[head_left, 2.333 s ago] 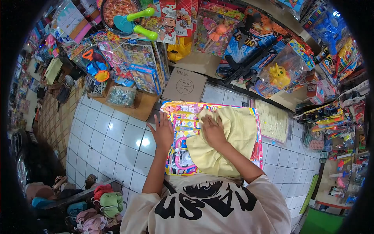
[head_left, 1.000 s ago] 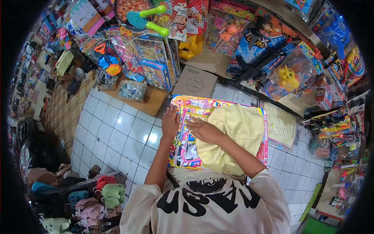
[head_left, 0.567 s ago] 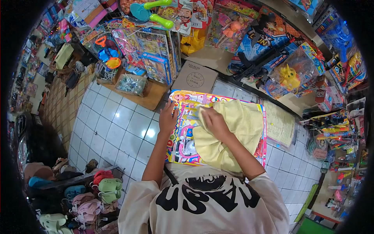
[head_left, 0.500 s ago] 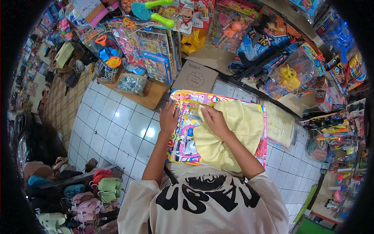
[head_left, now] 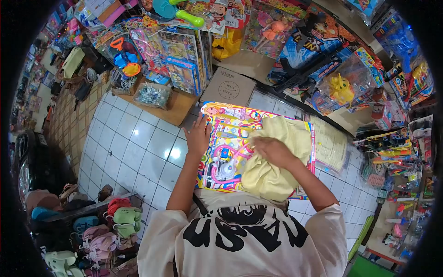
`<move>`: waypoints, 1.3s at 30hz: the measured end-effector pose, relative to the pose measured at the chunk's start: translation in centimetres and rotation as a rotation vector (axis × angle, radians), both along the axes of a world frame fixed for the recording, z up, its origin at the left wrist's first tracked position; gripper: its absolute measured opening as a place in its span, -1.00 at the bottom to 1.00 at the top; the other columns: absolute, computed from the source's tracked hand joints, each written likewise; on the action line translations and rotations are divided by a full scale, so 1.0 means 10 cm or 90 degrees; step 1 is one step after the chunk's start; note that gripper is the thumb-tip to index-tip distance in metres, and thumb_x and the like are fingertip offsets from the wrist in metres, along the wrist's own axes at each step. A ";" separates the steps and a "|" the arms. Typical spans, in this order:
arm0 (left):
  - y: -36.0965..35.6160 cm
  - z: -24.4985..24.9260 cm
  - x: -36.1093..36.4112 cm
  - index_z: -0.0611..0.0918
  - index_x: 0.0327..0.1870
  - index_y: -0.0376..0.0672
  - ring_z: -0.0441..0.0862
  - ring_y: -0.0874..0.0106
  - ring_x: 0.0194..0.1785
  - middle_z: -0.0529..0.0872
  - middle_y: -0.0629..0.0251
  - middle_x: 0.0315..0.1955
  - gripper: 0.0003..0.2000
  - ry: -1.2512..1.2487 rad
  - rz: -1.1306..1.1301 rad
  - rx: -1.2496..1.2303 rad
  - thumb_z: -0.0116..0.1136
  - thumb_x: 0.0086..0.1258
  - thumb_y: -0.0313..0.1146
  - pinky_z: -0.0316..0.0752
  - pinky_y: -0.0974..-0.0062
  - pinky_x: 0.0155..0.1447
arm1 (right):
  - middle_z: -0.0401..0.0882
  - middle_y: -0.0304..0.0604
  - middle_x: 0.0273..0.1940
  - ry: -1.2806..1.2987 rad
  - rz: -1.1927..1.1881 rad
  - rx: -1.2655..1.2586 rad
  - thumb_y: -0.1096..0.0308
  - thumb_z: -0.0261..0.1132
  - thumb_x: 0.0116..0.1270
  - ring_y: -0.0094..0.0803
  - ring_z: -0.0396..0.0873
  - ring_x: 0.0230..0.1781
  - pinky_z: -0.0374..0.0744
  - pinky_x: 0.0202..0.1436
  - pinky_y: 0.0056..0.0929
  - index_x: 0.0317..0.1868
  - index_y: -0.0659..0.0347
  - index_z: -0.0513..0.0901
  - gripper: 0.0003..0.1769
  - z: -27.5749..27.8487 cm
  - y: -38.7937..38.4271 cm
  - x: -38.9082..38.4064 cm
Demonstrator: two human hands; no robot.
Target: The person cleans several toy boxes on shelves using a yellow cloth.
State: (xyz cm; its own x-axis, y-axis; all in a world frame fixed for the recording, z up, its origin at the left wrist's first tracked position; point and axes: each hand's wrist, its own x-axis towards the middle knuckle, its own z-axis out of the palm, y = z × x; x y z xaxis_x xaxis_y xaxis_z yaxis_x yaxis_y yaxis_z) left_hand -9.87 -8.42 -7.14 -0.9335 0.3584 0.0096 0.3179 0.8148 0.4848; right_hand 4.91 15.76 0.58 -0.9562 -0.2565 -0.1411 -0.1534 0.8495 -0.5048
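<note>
A colourful packaged toy doctor set (head_left: 224, 188) lies in front of my body, with a pink stethoscope (head_left: 215, 171) and other pieces on its printed card. My left hand (head_left: 198, 136) rests along the card's left edge, fingers stretched out and apart over the border. A pale yellow cloth (head_left: 288, 134) is bunched over the right half of the set and hides the pieces there. My right hand (head_left: 273, 151) is closed on the cloth near the middle of the package; its fingertips are partly hidden in the folds.
Beyond the set lies a wall clock box (head_left: 228, 87). A plastic-wrapped printed sheet (head_left: 330, 143) is at the right. Hanging toys (head_left: 341, 90) line the far and right sides. Sandals (head_left: 99, 240) crowd the lower left, and a low wooden board (head_left: 173, 108) holds packets.
My right hand has moved right and toward me, bunching the cloth and uncovering more of the stethoscope. My left hand stays at the left edge.
</note>
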 end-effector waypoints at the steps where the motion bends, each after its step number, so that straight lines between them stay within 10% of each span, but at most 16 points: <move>1: 0.01 0.05 0.05 0.43 0.22 0.03 0.47 0.17 0.18 0.40 0.24 0.26 -0.61 0.051 0.013 -0.010 -0.06 0.43 -0.10 0.20 -0.17 0.24 | 0.56 0.01 -0.02 -0.047 -0.034 0.041 0.24 0.02 0.40 -0.08 0.51 0.03 0.45 0.13 -0.22 -0.03 0.19 0.56 -0.70 0.19 0.09 0.03; 5: -0.06 0.06 0.05 0.43 0.20 0.02 0.57 0.12 -0.09 0.54 0.18 -0.14 -0.62 0.031 0.040 0.116 -0.02 0.41 -0.11 0.49 0.23 -0.12 | 0.60 -0.06 -0.22 -0.054 -0.263 -0.123 0.34 -0.01 0.39 -0.21 0.58 -0.21 0.49 -0.07 -0.42 -0.12 0.27 0.54 -0.76 0.34 0.51 0.28; 14: -0.08 -0.02 -0.25 0.47 0.16 -0.09 0.55 0.06 -0.08 0.59 0.04 -0.22 -0.60 0.096 0.106 0.133 0.10 0.34 -0.19 0.46 0.17 -0.08 | 0.55 -0.30 -0.21 0.197 -0.417 -0.596 0.27 -0.06 0.49 -0.62 0.45 -0.18 0.42 -0.04 -0.57 -0.06 0.36 0.53 -0.67 0.83 0.51 0.76; 19: -0.04 -0.15 -0.40 0.46 0.22 0.00 0.34 -0.17 0.18 0.51 -0.08 0.04 -0.56 -0.005 -0.019 0.153 0.11 0.32 -0.18 0.33 -0.06 0.11 | 0.59 -0.18 -0.16 0.104 -0.390 -0.463 0.33 -0.04 0.47 -0.40 0.48 -0.01 0.37 0.18 -0.45 0.01 0.28 0.55 -0.70 0.59 -0.14 0.17; 21: -0.10 -0.26 -0.38 0.40 0.28 0.07 0.16 -0.20 0.31 0.33 -0.09 0.22 -0.53 0.076 -0.078 0.007 0.04 0.35 -0.09 0.22 -0.17 0.21 | 0.50 -0.15 0.16 0.148 -0.210 -0.383 0.32 -0.01 0.45 -0.28 0.34 0.30 -0.18 0.48 -0.03 0.03 0.18 0.56 -0.71 0.22 -0.44 -0.17; 24: -0.11 -0.08 -0.25 0.29 0.37 0.18 -0.16 -0.17 0.46 0.01 0.05 0.43 -0.49 0.033 -0.067 -0.102 -0.16 0.42 0.04 -0.06 -0.33 0.32 | 0.43 -0.20 0.24 0.128 -0.102 -0.221 0.21 -0.02 0.45 -0.30 0.28 0.34 -0.28 0.45 0.15 0.13 0.09 0.51 -0.66 -0.20 -0.89 -0.51; 36: -0.02 0.00 -0.07 0.32 0.35 0.10 -0.14 -0.12 0.46 0.11 0.09 0.41 -0.51 0.058 -0.053 -0.059 -0.15 0.44 0.00 -0.17 -0.35 0.33 | 0.54 -0.01 0.08 0.001 0.115 -0.023 0.25 0.06 0.41 -0.16 0.51 0.09 0.43 0.20 -0.22 -0.01 0.21 0.59 -0.70 -0.09 -0.64 -0.38; 39: 0.02 -0.04 -0.06 0.34 0.34 0.05 -0.11 -0.11 0.46 0.13 0.07 0.40 -0.52 0.091 -0.071 -0.065 -0.15 0.44 -0.03 -0.15 -0.32 0.34 | 0.53 0.03 -0.06 0.206 -0.090 -0.228 0.20 0.12 0.38 -0.13 0.52 -0.01 0.50 0.06 -0.25 -0.03 0.15 0.59 -0.72 0.01 -0.65 -0.52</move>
State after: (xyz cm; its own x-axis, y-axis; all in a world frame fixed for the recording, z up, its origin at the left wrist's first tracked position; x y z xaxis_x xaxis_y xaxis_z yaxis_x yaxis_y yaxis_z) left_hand -10.50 -8.18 -7.49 -0.8794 0.4660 0.0976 0.4692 0.8132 0.3444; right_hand -0.34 9.26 0.66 -0.9654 -0.0986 0.2413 -0.2456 0.6552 -0.7145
